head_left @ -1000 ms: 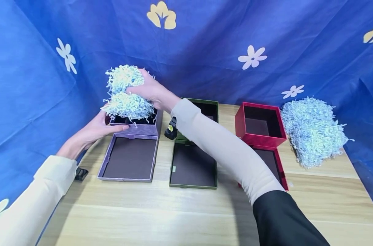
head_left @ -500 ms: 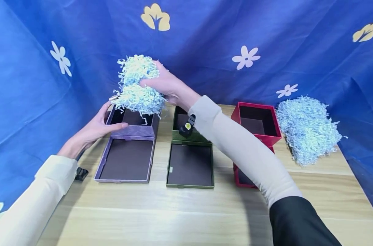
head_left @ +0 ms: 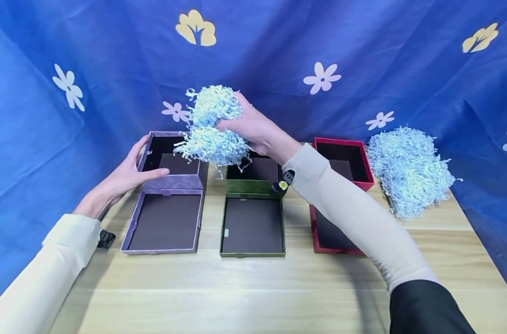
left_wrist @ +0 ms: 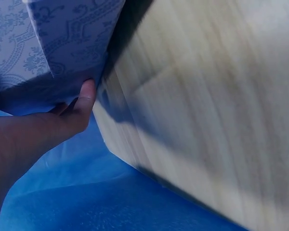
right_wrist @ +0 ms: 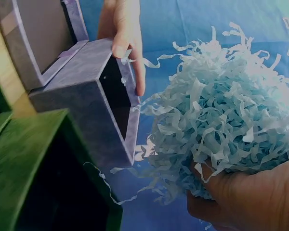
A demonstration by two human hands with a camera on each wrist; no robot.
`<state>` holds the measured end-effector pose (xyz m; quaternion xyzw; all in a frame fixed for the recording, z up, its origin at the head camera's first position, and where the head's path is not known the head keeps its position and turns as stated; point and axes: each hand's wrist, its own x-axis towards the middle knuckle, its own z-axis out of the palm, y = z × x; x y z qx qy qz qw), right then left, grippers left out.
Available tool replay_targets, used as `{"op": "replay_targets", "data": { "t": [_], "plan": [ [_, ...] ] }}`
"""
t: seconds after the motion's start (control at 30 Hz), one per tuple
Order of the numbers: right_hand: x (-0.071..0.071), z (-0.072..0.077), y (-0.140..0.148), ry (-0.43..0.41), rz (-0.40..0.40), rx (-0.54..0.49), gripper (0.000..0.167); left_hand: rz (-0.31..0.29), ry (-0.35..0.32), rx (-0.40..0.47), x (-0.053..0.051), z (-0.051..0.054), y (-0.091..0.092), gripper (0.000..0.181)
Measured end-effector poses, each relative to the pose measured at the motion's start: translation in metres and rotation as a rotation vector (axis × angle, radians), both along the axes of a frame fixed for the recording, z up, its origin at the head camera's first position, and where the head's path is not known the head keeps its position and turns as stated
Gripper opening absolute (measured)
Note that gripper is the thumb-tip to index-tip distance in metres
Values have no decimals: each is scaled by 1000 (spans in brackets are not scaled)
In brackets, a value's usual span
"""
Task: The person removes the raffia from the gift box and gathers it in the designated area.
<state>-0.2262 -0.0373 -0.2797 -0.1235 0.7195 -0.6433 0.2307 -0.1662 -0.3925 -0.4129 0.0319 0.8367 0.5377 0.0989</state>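
Observation:
Above the gap between two boxes, my right hand (head_left: 251, 123) grips a clump of pale blue shredded paper (head_left: 213, 104). The clump bulges out on both sides of the hand, and loose strands trail from it. My left hand (head_left: 126, 174) holds the near left corner of the purple box (head_left: 174, 182), thumb across the front wall and fingers along the left side. Small scraps of paper cling inside that box in the right wrist view. Beneath the clump is the open green box (head_left: 253, 185), partly covered by the paper and hand.
At the right stands an open red box (head_left: 364, 169), partly behind my right forearm. Beside it lies a larger heap of blue shredded paper (head_left: 410, 171). Each box's lid lies folded toward me on the wooden table (head_left: 237, 292). A blue curtain (head_left: 262, 55) hangs behind.
My right hand has carried the shredded paper rightward, from over the purple box to over the green box's left side. My left hand stays at the purple box's corner.

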Motion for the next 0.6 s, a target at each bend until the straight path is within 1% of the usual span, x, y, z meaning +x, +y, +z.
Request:
{"op": "replay_targets", "data": {
  "t": [0.07, 0.23, 0.3, 0.33, 0.47, 0.6],
  "plan": [
    [3, -3, 11, 4, 0, -12, 101, -3, -4, -11, -1, -1, 0, 118],
    [9, -9, 40, 4, -14, -51, 98, -25, 12, -64, -4, -2, -1, 119],
    [12, -11, 52, 3, -18, -80, 94, -32, 18, -82, -4, -2, -2, 119],
    [13, -12, 59, 6, -22, -84, 92, -34, 19, -85, -5, -2, -2, 119],
    [18, -16, 88, 9, -42, -173, 82, -37, 19, -90, -7, -2, -3, 119],
    [26, -19, 121, -7, -66, -226, 80, -43, 26, -92, -9, -2, -1, 119]
  ]
}}
